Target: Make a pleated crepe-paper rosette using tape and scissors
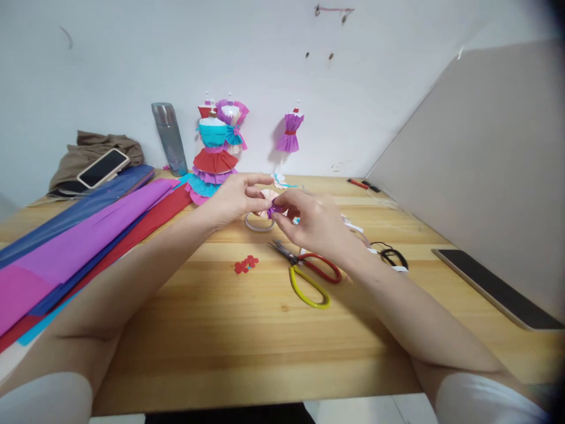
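My left hand (244, 197) pinches a small pleated peach paper rosette (264, 203) between thumb and fingers above the table. At the rosette's right side, my right hand (309, 218) has its thumb and forefinger closed on a small purple paper piece (276, 207), which meets the rosette. My fingers partly cover both. Behind and below them lies a roll of tape (259, 222). Open-bladed scissors (293, 257) with one red and one yellow handle rest just under my right hand. Red paper flower cut-outs (246, 264) lie to their left.
Small mannequins in paper dresses (215, 160) stand at the back, one in purple (290, 132) apart. Paper sheets (88, 247), a phone (103, 168) on brown cloth (95, 150) and a bottle (170, 138) are left. A dark tablet-like slab (498, 288) and black cord (392, 257) lie right.
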`<action>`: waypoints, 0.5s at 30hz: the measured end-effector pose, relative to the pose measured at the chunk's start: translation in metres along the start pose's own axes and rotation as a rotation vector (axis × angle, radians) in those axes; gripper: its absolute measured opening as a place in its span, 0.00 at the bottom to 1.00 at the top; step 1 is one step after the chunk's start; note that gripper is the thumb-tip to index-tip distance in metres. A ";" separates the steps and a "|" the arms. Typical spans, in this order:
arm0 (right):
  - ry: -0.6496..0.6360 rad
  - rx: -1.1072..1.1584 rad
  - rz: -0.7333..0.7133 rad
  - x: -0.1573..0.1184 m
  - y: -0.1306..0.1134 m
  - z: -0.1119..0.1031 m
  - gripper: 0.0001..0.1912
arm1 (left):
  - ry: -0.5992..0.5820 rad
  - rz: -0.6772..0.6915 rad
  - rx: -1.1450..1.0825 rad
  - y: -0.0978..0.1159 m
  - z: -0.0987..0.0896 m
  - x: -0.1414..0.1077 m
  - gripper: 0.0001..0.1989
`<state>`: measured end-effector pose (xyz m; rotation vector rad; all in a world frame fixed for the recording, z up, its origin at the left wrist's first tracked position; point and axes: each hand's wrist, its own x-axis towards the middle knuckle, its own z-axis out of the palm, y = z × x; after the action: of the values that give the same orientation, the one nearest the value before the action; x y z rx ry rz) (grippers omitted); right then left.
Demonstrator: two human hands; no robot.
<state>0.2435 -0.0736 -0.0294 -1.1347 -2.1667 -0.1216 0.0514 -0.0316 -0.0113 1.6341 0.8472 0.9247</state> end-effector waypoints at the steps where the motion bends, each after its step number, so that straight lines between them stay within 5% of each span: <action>1: 0.012 0.022 0.003 0.000 0.000 0.001 0.04 | -0.002 -0.003 -0.010 0.000 -0.001 0.000 0.31; 15: 0.025 0.038 -0.015 0.002 0.002 -0.001 0.02 | -0.078 -0.047 -0.180 -0.003 0.001 0.001 0.27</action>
<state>0.2445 -0.0714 -0.0284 -1.0898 -2.1468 -0.1002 0.0525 -0.0300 -0.0140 1.4789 0.7248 0.8736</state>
